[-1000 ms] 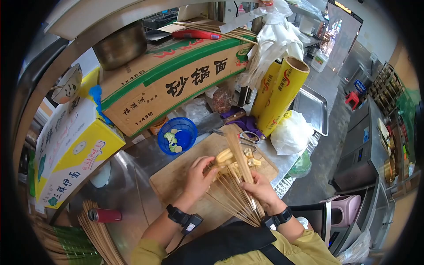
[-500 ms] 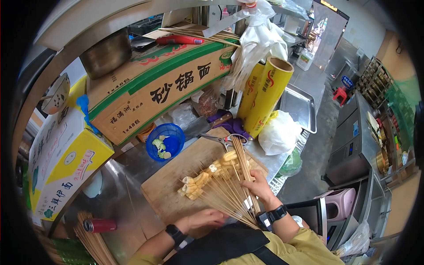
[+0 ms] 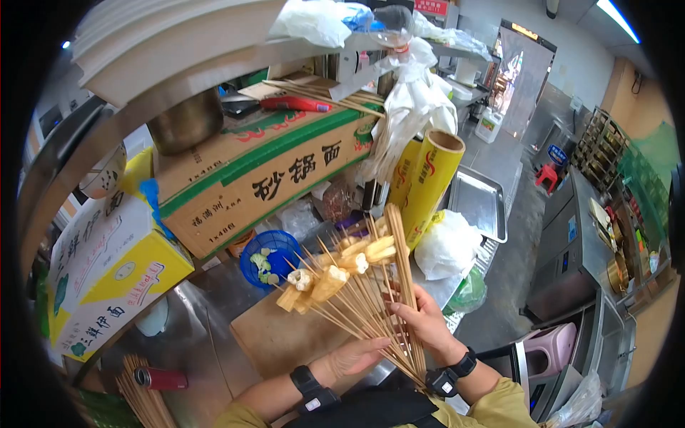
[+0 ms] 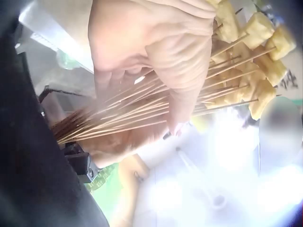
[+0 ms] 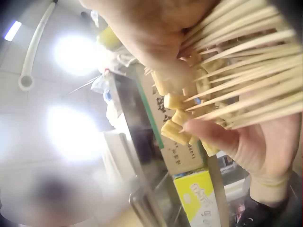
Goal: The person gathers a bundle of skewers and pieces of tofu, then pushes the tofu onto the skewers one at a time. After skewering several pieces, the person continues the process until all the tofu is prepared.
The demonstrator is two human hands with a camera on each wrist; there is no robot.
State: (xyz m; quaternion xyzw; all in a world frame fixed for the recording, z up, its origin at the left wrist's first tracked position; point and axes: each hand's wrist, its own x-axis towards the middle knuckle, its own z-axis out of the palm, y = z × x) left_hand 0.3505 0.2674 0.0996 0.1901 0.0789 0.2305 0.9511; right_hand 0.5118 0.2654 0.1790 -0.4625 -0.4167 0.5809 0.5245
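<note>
In the head view, skewers threaded with pale yellow, roll-like food pieces (image 3: 330, 284) fan out above the wooden cutting board (image 3: 267, 339). My right hand (image 3: 428, 328) grips the stick ends together with a tight bundle of bare bamboo sticks (image 3: 405, 267). From the other side my left hand (image 3: 360, 354) holds the loaded skewers low on their sticks. The left wrist view has my left thumb lying across the sticks (image 4: 137, 106), its fingers behind them. In the right wrist view, yellow pieces (image 5: 175, 132) show beyond both hands.
A blue basket (image 3: 291, 246) with cut vegetable bits stands behind the board. Yellow film rolls (image 3: 433, 189) and a white plastic bag (image 3: 448, 246) are at right, near a metal tray (image 3: 492, 232). A carton (image 3: 235, 196) backs the counter. A red flask (image 3: 163, 378) lies at left beside more sticks.
The left hand let go of a piece at the board, dropped back toward the body, then took hold of the skewers. The loaded skewers rose off the board, held in both hands.
</note>
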